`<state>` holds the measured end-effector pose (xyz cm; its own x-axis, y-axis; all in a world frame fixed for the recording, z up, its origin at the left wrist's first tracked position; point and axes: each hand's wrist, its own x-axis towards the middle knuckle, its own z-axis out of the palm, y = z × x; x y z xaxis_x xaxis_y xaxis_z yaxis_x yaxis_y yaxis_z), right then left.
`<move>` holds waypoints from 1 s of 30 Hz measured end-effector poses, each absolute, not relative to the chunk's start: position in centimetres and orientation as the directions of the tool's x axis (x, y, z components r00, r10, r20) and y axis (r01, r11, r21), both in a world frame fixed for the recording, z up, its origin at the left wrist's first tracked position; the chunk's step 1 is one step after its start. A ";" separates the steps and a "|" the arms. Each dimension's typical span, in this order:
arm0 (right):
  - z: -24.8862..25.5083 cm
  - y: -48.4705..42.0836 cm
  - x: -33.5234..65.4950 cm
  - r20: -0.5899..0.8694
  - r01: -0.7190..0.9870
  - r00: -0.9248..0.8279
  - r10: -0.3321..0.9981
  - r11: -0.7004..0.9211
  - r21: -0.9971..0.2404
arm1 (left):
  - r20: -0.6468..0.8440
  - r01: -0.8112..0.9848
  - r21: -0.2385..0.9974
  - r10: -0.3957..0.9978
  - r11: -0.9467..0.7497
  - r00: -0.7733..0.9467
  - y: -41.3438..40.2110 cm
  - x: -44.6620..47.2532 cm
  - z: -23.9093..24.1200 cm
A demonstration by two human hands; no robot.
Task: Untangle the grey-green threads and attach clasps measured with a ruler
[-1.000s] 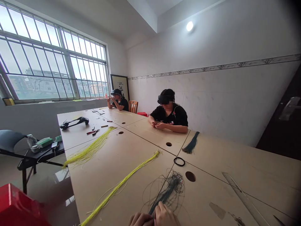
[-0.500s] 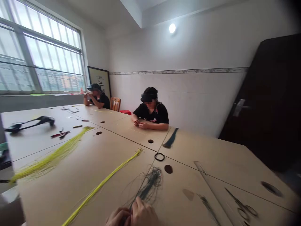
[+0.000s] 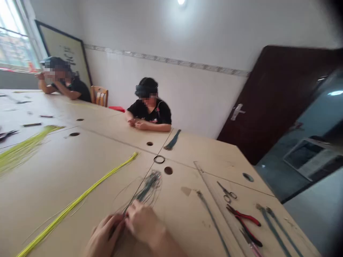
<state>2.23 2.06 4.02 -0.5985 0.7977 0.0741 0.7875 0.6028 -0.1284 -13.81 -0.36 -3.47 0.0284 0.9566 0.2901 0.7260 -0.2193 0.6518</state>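
Both my hands rest close together on the wooden table (image 3: pixel 66 167) near its front edge. My left hand (image 3: pixel 103 237) and my right hand (image 3: pixel 142 223) are closed in a pinch on the near end of a bundle of thin dark teal wires (image 3: pixel 146 187). The bundle fans out away from me toward a round hole (image 3: pixel 168 170) in the tabletop. A long bundle of yellow wires (image 3: pixel 88 189) lies diagonally to the left of my hands.
To my right lie a clear ruler (image 3: pixel 214 192), small scissors (image 3: pixel 227 191), red-handled pliers (image 3: pixel 245 221) and more teal wire bundles (image 3: pixel 273 226). A black ring (image 3: pixel 159 159) lies beyond the hole. Two people in black (image 3: pixel 148 112) sit at the far side. A dark door (image 3: pixel 268 103) stands at the right.
The view has swung right and downward, bringing the door, scissors and pliers into sight. My hands show more fully and stay pinched on the teal wires.
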 end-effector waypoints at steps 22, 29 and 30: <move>4.2 2.3 3.7 0.060 0.653 -0.521 0.851 0.443 -0.614 | 0.202 0.669 0.734 0.979 -0.122 -0.042 -2.1 -11.9 0.5; 3.8 2.2 3.4 0.089 0.600 -0.528 0.845 0.444 -0.665 | 0.212 0.648 0.750 0.976 -0.133 -0.045 -2.1 -11.9 0.5; 3.7 2.2 3.3 0.092 0.596 -0.529 0.844 0.446 -0.667 | 0.214 0.645 0.753 0.976 -0.133 -0.048 -2.1 -11.9 0.5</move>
<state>3.34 2.20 3.75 -0.5288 0.8437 0.0919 0.5963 0.4464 -0.6672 -11.94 -2.05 0.52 -0.0477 0.9757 0.2138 0.6449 -0.1334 0.7525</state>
